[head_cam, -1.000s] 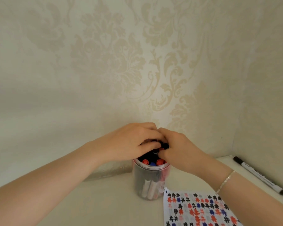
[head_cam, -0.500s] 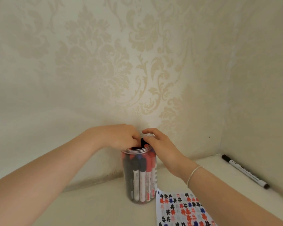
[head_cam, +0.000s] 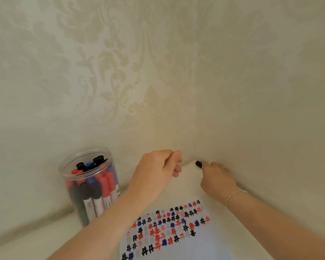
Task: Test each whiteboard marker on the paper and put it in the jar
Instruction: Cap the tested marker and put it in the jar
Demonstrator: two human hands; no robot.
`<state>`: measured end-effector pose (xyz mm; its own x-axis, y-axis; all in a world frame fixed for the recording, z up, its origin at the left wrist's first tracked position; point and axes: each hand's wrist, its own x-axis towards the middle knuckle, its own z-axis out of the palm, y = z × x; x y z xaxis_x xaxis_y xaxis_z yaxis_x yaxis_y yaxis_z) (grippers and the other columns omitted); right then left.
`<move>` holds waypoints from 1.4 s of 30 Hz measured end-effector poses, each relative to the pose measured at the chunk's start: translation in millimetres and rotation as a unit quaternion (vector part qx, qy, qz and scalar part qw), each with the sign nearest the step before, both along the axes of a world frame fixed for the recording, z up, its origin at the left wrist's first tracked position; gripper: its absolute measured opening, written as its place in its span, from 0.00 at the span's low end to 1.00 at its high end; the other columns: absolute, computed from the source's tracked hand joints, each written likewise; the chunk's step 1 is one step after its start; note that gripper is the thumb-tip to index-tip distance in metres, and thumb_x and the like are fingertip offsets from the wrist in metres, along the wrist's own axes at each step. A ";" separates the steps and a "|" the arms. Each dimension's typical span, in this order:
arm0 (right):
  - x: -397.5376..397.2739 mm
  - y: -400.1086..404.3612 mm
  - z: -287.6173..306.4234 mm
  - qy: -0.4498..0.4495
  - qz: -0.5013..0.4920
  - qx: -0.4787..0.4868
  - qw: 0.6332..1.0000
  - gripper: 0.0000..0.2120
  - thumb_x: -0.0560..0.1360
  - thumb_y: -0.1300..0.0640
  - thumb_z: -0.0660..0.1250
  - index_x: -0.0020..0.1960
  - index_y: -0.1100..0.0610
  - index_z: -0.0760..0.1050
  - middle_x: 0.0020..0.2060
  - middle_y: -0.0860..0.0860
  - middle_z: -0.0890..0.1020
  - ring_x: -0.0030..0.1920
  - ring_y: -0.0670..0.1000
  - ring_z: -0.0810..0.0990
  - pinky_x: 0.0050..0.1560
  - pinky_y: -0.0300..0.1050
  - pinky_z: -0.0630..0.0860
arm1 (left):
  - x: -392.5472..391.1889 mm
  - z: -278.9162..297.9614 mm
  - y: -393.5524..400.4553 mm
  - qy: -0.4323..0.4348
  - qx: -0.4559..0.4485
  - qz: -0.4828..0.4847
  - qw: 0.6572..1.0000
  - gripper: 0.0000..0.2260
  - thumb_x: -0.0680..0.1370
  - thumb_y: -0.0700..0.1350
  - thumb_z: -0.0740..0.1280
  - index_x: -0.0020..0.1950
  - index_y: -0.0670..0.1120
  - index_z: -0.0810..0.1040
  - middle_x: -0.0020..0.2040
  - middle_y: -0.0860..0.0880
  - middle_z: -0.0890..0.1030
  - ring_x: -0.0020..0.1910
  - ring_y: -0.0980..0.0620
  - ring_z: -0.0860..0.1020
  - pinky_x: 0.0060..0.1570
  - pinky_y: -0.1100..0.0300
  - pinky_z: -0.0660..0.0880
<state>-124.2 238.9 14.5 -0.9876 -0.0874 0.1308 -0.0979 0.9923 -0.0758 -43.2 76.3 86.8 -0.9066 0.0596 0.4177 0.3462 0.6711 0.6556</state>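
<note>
- Right hand (head_cam: 217,178) grips the last loose marker (head_cam: 198,164) by the corner of the wall (head_cam: 195,91); only its black cap shows past the fingers.
- Left hand (head_cam: 156,173) hovers nearby, fingers loosely curled, holding nothing.
- Jar (head_cam: 90,184), at the left against the wall, is already packed with red, blue and black markers.
- Paper (head_cam: 169,226) is crowded with test marks in all three colours.
- Judged: nearly done; this marker awaits testing and stowing.
- Walls hem the bench (head_cam: 189,186) on two sides; open room lies over the paper.
</note>
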 end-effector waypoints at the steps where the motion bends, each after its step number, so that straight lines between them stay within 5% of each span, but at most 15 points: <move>1: -2.2 8.7 -5.6 0.006 -0.009 0.019 1.000 0.19 0.75 0.62 0.55 0.66 0.56 0.66 0.59 0.54 0.76 0.59 0.56 0.74 0.57 0.47 0.69 | -6.3 -13.0 5.0 -0.022 0.012 -0.011 1.000 0.11 0.81 0.49 0.59 0.52 0.49 0.81 0.38 0.54 0.84 0.35 0.62 0.81 0.47 0.59 0.79; 5: -8.8 17.0 -20.2 0.044 0.000 0.055 0.998 0.15 0.78 0.63 0.53 0.62 0.57 0.69 0.58 0.54 0.77 0.59 0.55 0.74 0.58 0.45 0.68 | -29.8 -54.7 12.8 -0.086 0.032 -0.007 0.996 0.12 0.82 0.43 0.58 0.61 0.48 0.78 0.47 0.53 0.83 0.44 0.60 0.81 0.50 0.62 0.77; 8: -14.7 12.9 -18.1 0.007 0.005 -0.027 1.000 0.14 0.77 0.61 0.57 0.60 0.58 0.73 0.57 0.56 0.77 0.57 0.57 0.75 0.55 0.46 0.70 | -41.3 -70.6 12.3 -0.091 -0.033 0.011 0.995 0.13 0.81 0.42 0.60 0.65 0.50 0.75 0.59 0.53 0.79 0.54 0.59 0.76 0.55 0.67 0.70; 13: -8.6 3.2 37.2 -0.106 0.143 -0.271 0.946 0.10 0.72 0.59 0.67 0.53 0.56 0.79 0.38 0.52 0.79 0.28 0.49 0.77 0.32 0.39 0.73 | -52.1 -73.5 3.2 -0.072 -0.166 -0.004 0.983 0.29 0.79 0.48 0.64 0.77 0.52 0.54 0.76 0.53 0.58 0.74 0.53 0.60 0.71 0.58 0.59; 15: 1.0 2.3 64.0 -0.157 0.195 -0.339 0.907 0.09 0.72 0.63 0.69 0.51 0.59 0.81 0.33 0.53 0.80 0.24 0.46 0.76 0.30 0.36 0.73 | -52.5 -67.7 -0.7 -0.069 -0.190 -0.005 0.979 0.23 0.80 0.51 0.61 0.74 0.51 0.61 0.73 0.52 0.66 0.69 0.52 0.67 0.68 0.57 0.65; 16: 4.6 3.1 74.2 -0.164 0.206 -0.396 0.879 0.08 0.72 0.66 0.69 0.51 0.62 0.81 0.32 0.54 0.80 0.25 0.46 0.77 0.32 0.36 0.75 | -50.8 -63.0 -3.1 -0.061 -0.183 -0.005 0.981 0.16 0.81 0.51 0.59 0.68 0.51 0.68 0.64 0.51 0.75 0.59 0.52 0.75 0.59 0.57 0.72; 18: 10.8 6.3 85.7 -0.193 0.215 -0.569 0.770 0.07 0.72 0.66 0.70 0.50 0.66 0.79 0.34 0.55 0.81 0.31 0.49 0.79 0.37 0.39 0.79 | -44.3 -52.9 -5.9 -0.042 -0.125 -0.014 0.991 0.08 0.82 0.51 0.57 0.52 0.50 0.73 0.44 0.54 0.80 0.37 0.54 0.77 0.41 0.56 0.76; 20: 17.9 2.5 84.2 -0.234 0.224 -0.668 0.670 0.08 0.73 0.61 0.71 0.49 0.64 0.77 0.37 0.56 0.79 0.33 0.50 0.77 0.37 0.39 0.78 | -36.0 -43.3 -5.3 -0.027 -0.087 -0.039 0.995 0.06 0.82 0.50 0.57 0.48 0.52 0.71 0.37 0.54 0.79 0.30 0.57 0.75 0.35 0.56 0.76; 24: 26.9 -19.0 65.6 -0.179 0.216 -0.551 0.786 0.14 0.71 0.52 0.73 0.35 0.58 0.72 0.32 0.62 0.77 0.24 0.50 0.68 0.24 0.40 0.63 | -23.9 -33.1 2.8 -0.115 -0.031 -0.154 0.981 0.08 0.83 0.44 0.57 0.51 0.53 0.74 0.39 0.53 0.80 0.34 0.60 0.79 0.37 0.66 0.76; 30: 28.9 -24.0 69.1 -0.157 0.204 -0.611 0.749 0.13 0.74 0.61 0.67 0.32 0.60 0.69 0.21 0.55 0.70 0.20 0.51 0.64 0.20 0.39 0.61 | -14.3 -20.6 -4.4 -0.223 0.164 -0.205 0.939 0.10 0.83 0.43 0.55 0.49 0.40 0.72 0.30 0.53 0.65 0.25 0.58 0.61 0.27 0.64 0.58; 42: 39.8 -19.7 53.8 -0.252 0.239 -0.664 0.662 0.13 0.75 0.65 0.61 0.32 0.61 0.69 0.23 0.57 0.72 0.20 0.52 0.71 0.21 0.39 0.68 | 3.0 -21.1 -9.4 -0.284 0.176 -0.227 0.915 0.13 0.80 0.54 0.58 0.45 0.45 0.73 0.26 0.52 0.59 0.22 0.56 0.54 0.20 0.66 0.54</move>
<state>-84.4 219.1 68.3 -0.8364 -0.5437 0.0696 -0.0065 -0.1170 -0.9931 -40.2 66.9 65.8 -0.8990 0.4354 -0.0468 0.0740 0.2564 0.9637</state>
